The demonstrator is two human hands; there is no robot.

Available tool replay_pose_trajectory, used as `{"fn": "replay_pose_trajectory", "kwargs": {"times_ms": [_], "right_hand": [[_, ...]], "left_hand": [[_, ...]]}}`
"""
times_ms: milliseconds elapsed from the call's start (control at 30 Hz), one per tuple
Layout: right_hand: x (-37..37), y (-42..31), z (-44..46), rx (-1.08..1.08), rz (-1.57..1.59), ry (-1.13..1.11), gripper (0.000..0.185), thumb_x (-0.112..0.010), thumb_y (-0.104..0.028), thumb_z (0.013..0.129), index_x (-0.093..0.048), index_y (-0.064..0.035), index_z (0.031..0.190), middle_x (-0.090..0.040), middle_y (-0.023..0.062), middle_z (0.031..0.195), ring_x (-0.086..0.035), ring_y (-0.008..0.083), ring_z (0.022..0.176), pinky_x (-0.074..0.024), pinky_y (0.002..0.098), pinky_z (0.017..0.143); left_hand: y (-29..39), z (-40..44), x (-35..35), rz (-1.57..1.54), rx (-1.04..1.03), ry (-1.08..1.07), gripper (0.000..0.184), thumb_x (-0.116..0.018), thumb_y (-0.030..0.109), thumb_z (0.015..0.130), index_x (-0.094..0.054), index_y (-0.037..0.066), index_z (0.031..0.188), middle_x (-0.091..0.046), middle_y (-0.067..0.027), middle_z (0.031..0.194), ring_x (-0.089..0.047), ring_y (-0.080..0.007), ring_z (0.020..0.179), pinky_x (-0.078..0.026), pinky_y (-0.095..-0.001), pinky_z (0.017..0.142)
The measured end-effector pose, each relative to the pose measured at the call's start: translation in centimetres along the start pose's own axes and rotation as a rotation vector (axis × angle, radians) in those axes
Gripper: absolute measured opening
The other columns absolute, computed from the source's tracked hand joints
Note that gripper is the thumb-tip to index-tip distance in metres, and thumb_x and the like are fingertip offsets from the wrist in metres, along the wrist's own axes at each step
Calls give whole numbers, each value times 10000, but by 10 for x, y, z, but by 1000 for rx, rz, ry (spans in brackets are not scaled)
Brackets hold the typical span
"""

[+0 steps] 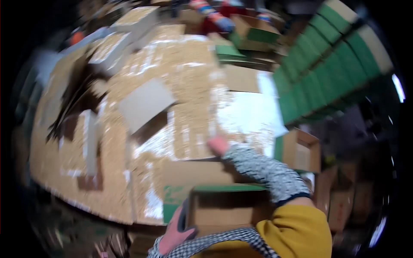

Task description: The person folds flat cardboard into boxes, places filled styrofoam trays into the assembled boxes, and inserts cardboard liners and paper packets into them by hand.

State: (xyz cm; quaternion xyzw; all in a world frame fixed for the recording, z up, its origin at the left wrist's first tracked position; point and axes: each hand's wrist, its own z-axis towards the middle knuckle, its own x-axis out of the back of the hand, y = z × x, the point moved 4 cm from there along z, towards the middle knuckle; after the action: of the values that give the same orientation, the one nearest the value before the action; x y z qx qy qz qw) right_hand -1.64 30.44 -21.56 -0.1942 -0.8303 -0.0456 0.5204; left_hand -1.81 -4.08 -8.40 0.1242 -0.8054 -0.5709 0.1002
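Observation:
My left hand [175, 232], in a pink and grey glove, grips the left side of an open cardboard box [228, 208] with a green edge, close to my body. The box looks bare inside. My right hand [218, 145], in a pink glove below a grey patterned sleeve, reaches out over the table, beyond the box. Motion smears its fingers, so I cannot make out whether it holds anything. Under and around it lie many small tan pieces [189, 99], partly in rows, too blurred to name.
A grey-white box [146, 105] lies tilted on the table. Green boxes [331, 69] are stacked at the right, above an open carton [301, 150]. A white sheet [249, 112] lies right of centre. Across the table is a person's colourful sleeve [211, 15] beside a green-and-brown box [254, 34].

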Motion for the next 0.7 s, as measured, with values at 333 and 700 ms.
{"fn": "replay_pose_trajectory", "kwargs": {"times_ms": [333,700], "right_hand": [[-4,75,-24,-588,428,420,412,-521,-336,789,-570,-33,1063,-665,151,964,-641,318,883,-506,415,780],[-56,118,-79,-735,833,252,641,-520,-622,812,-689,-17,936,-678,197,936,-643,355,882,-488,414,792]], "left_hand": [[-19,-24,-7,4,136,-68,853,-702,78,742,-235,10,1453,-379,-165,1410,-369,-266,1292,-314,-352,1067],[-7,-19,-26,-143,166,0,832,-692,64,739,-261,31,1450,-417,-164,1377,-382,-268,1278,-324,-347,1059]]}}
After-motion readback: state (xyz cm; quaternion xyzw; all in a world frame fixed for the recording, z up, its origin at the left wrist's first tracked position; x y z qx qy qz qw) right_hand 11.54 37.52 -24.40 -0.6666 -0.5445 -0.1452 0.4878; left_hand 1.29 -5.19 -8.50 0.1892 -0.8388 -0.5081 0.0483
